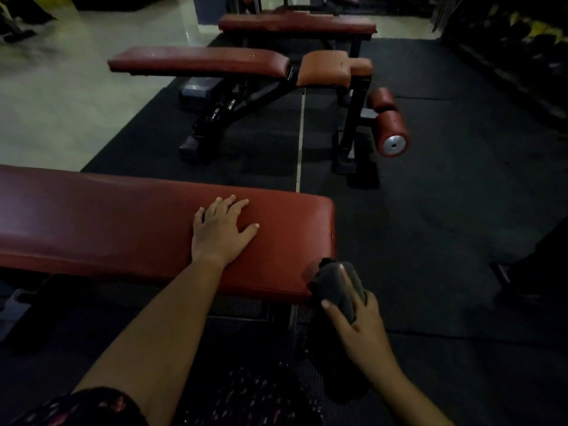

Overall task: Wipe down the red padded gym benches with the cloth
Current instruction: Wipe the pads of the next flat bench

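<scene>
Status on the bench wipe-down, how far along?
Done: nothing provable; the nearest bench shows no wipe marks. In hand: right hand grips the cloth at that bench's near right corner, left hand rests flat on top. Left: middle bench, pale specks on its pads, and far bench.

bare forearms, short dark sleeve (101,407) w/ reddish print
</scene>
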Tool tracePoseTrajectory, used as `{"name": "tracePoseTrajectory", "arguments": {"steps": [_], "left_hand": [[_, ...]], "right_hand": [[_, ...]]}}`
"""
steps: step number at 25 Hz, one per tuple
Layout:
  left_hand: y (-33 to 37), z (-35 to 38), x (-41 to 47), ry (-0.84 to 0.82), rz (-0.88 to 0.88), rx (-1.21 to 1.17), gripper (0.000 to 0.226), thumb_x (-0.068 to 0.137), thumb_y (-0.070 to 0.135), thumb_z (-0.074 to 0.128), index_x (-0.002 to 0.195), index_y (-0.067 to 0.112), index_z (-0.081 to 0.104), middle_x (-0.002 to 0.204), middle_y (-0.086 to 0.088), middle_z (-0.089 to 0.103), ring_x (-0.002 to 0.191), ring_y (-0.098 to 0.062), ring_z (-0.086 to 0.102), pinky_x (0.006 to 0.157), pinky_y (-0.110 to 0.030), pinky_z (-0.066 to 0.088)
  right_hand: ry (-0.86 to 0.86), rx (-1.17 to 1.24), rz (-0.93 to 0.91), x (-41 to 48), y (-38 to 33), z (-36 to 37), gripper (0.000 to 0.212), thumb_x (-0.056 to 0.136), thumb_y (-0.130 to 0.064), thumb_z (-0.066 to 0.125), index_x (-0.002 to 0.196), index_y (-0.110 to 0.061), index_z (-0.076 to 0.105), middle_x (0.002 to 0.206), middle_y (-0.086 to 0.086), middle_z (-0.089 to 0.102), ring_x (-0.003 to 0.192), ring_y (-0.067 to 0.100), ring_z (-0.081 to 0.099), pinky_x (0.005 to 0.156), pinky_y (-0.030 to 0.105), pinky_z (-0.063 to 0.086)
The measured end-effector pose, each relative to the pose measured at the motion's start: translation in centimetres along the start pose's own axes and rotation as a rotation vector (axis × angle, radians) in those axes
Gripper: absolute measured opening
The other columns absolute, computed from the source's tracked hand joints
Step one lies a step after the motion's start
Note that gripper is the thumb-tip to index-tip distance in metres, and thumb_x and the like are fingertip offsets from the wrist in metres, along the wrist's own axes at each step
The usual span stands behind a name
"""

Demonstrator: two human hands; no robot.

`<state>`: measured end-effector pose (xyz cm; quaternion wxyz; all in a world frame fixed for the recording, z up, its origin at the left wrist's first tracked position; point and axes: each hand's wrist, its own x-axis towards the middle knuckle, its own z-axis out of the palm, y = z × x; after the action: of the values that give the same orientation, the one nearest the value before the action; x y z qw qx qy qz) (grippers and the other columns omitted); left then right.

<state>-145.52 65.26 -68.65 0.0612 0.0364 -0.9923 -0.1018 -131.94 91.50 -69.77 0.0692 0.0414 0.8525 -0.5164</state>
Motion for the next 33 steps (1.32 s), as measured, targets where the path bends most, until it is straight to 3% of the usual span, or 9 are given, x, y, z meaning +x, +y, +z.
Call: {"name": "tracePoseTrajectory", "arguments": {"steps": [4, 6, 9, 12, 15, 16, 20, 26, 33], "left_hand": [[0.0, -0.2, 0.0, -0.005, 0.006, 0.002, 0.064, 0.093, 0.062, 0.043, 0.150, 0.036, 0.032, 0.160, 0.005, 0.025, 0.150, -0.018, 0.014, 0.120, -0.047, 0.009], [0.0, -0.3, -0.1, -0.011, 0.004, 0.007, 0.064, 0.093, 0.062, 0.042, 0.151, 0.036, 0.031, 0.161, 0.005, 0.024, 0.150, -0.018, 0.014, 0.120, -0.047, 0.009], [-0.1, -0.3, -0.1, -0.010, 0.006, 0.009, 0.064, 0.093, 0.062, 0.042, 0.151, 0.036, 0.031, 0.161, 0.005, 0.024, 0.150, -0.019, 0.014, 0.120, -0.047, 0.009], [-0.1, -0.3, 0.0, -0.023, 0.007, -0.006, 0.065, 0.093, 0.063, 0.041, 0.151, 0.036, 0.030, 0.161, 0.005, 0.023, 0.150, -0.018, 0.013, 0.120, -0.047, 0.008], [-0.1, -0.3, -0.2, -0.026, 0.010, 0.003, 0.065, 0.094, 0.063, 0.039, 0.152, 0.036, 0.029, 0.162, 0.005, 0.022, 0.150, -0.018, 0.012, 0.120, -0.047, 0.007], [0.0, -0.3, -0.1, -0.024, 0.009, 0.003, 0.065, 0.094, 0.063, 0.040, 0.152, 0.036, 0.029, 0.162, 0.005, 0.022, 0.150, -0.018, 0.013, 0.120, -0.047, 0.007], [-0.2, -0.3, 0.0, -0.028, 0.011, -0.005, 0.065, 0.093, 0.063, 0.041, 0.151, 0.036, 0.030, 0.161, 0.004, 0.023, 0.150, -0.019, 0.013, 0.120, -0.047, 0.008], [-0.2, -0.4, -0.2, -0.026, 0.026, -0.045, 0.066, 0.093, 0.063, 0.041, 0.152, 0.035, 0.030, 0.162, 0.003, 0.023, 0.150, -0.019, 0.012, 0.121, -0.048, 0.006], [-0.3, -0.5, -0.2, -0.059, 0.041, -0.037, 0.066, 0.094, 0.063, 0.038, 0.153, 0.034, 0.027, 0.163, 0.003, 0.019, 0.151, -0.020, 0.008, 0.121, -0.049, 0.004]], "right_hand": [[0.070, 0.096, 0.042, 2.3, 0.0, -0.1, 0.058, 0.090, -0.053, 0.059, 0.139, -0.056, 0.030, 0.133, 0.001, 0.042, 0.123, 0.019, 0.048, 0.093, 0.028, 0.039], [0.115, 0.022, -0.005, 1.1, 0.0, 0.7, 0.061, 0.091, -0.051, 0.057, 0.143, -0.054, 0.027, 0.136, -0.001, 0.037, 0.122, 0.018, 0.047, 0.092, 0.029, 0.040], [0.176, -0.255, -0.235, -1.8, 1.2, 1.9, 0.071, 0.091, -0.048, 0.059, 0.144, -0.062, 0.014, 0.142, -0.005, 0.030, 0.116, 0.015, 0.043, 0.093, 0.035, 0.046], [0.283, -0.654, -0.376, -1.3, 3.7, 1.2, 0.086, 0.077, -0.040, 0.066, 0.148, -0.055, 0.019, 0.145, 0.011, 0.032, 0.103, 0.037, 0.052, 0.077, 0.048, 0.053], [0.418, -0.844, -0.656, -0.8, 3.9, 1.2, 0.048, 0.094, -0.040, 0.048, 0.141, -0.045, 0.040, 0.144, 0.013, 0.036, 0.097, 0.043, 0.056, 0.077, 0.051, 0.048], [0.416, -0.884, -0.706, -0.7, 2.9, 1.7, 0.044, 0.096, -0.043, 0.043, 0.140, -0.046, 0.041, 0.144, 0.010, 0.037, 0.100, 0.043, 0.055, 0.077, 0.050, 0.047], [0.325, -1.081, -0.769, -0.2, -0.9, 4.7, 0.056, 0.084, -0.042, 0.046, 0.140, -0.047, 0.044, 0.143, 0.005, 0.041, 0.105, 0.040, 0.043, 0.074, 0.054, 0.047], [0.438, -1.094, -0.850, -0.7, 2.7, 1.6, 0.044, 0.104, -0.030, 0.022, 0.137, -0.046, 0.046, 0.142, 0.003, 0.042, 0.102, 0.039, 0.045, 0.073, 0.053, 0.049], [0.515, -1.249, -1.086, 1.3, -1.1, 9.6, 0.037, 0.102, -0.037, 0.034, 0.130, -0.044, 0.059, 0.140, -0.005, 0.042, 0.103, 0.031, 0.047, 0.079, 0.046, 0.039]]}}
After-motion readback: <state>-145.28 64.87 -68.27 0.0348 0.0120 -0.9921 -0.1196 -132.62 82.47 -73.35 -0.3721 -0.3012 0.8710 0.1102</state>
